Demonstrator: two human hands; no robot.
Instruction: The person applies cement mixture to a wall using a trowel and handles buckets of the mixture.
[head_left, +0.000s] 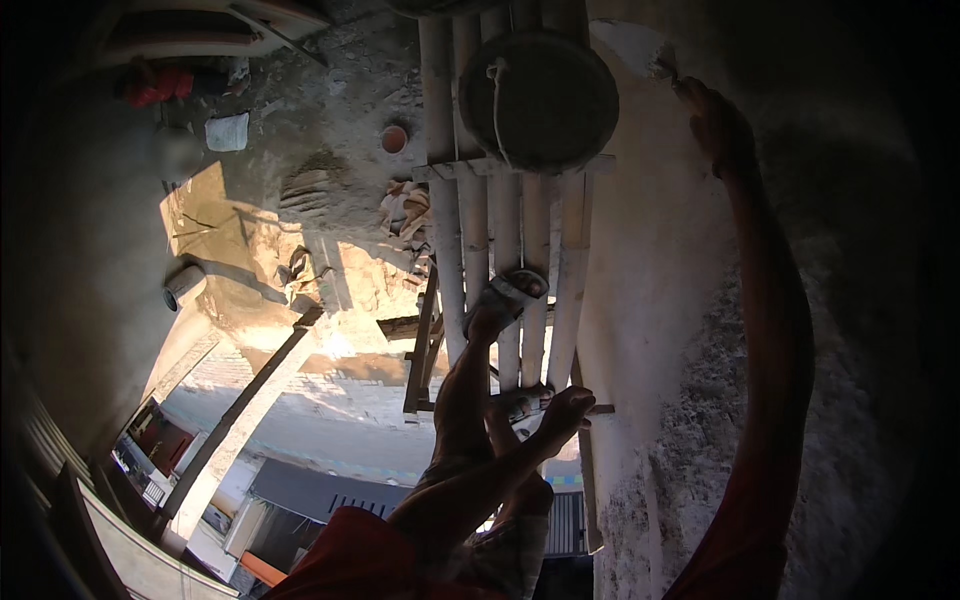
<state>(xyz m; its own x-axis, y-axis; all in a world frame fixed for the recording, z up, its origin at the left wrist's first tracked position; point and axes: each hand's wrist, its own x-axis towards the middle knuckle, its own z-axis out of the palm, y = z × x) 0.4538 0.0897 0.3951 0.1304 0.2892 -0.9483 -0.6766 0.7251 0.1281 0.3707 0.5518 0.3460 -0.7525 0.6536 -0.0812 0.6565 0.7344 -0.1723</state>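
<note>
My right hand (716, 122) reaches far ahead along the wall (640, 270) on the right, its fingers closed round the handle of a trowel. The pale blade of the trowel (637, 50) lies close against the wall's face. Nearer to my body, my left hand (566, 412) is curled into a fist beside the wall; what is inside it, if anything, is hidden. A round dark tub (541, 102) with a rope handle stands ahead on the scaffold of poles (508, 225), left of the trowel.
My sandalled feet (507, 298) stand on the poles, which have gaps between them. Far below on the left, the ground holds a small reddish bucket (394, 139), crumpled sacks (405, 210) and a pale sack (228, 132). A person in red (160, 85) is at the far left.
</note>
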